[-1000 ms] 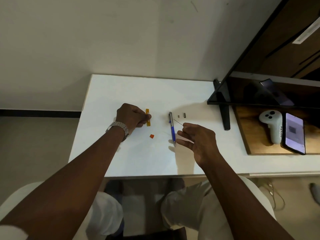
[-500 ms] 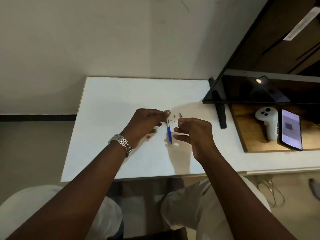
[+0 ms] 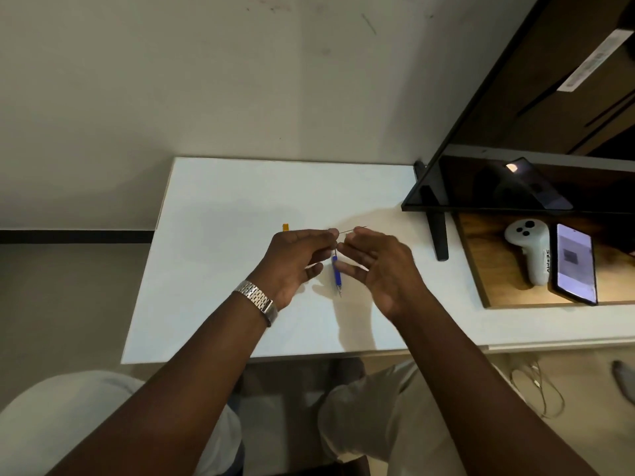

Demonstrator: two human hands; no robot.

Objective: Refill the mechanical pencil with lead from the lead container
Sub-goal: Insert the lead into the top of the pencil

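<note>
Both forearms reach forward, hands nearly meeting at the fingertips. Left hand (image 3: pixel 295 262) back up, thumb and forefinger pinched together (metal watch on that wrist). Right hand (image 3: pixel 381 266) palm turned inward, fingertips pinched, lower fingers loosely extended toward the left.

A person's two bare hands are raised close together above a white table (image 3: pixel 213 269). The left hand (image 3: pixel 292 262), with a metal watch (image 3: pixel 257 302) on its wrist, pinches the top of a blue mechanical pencil (image 3: pixel 336 273), which hangs tip down. The right hand (image 3: pixel 381 266) pinches a thin lead (image 3: pixel 354 229) that slants toward the pencil's top. An orange lead container (image 3: pixel 285 227) peeks out behind the left hand. To the right, a white controller (image 3: pixel 529 250) and a phone (image 3: pixel 575 262) lie on a wooden tray (image 3: pixel 481 262).
</note>
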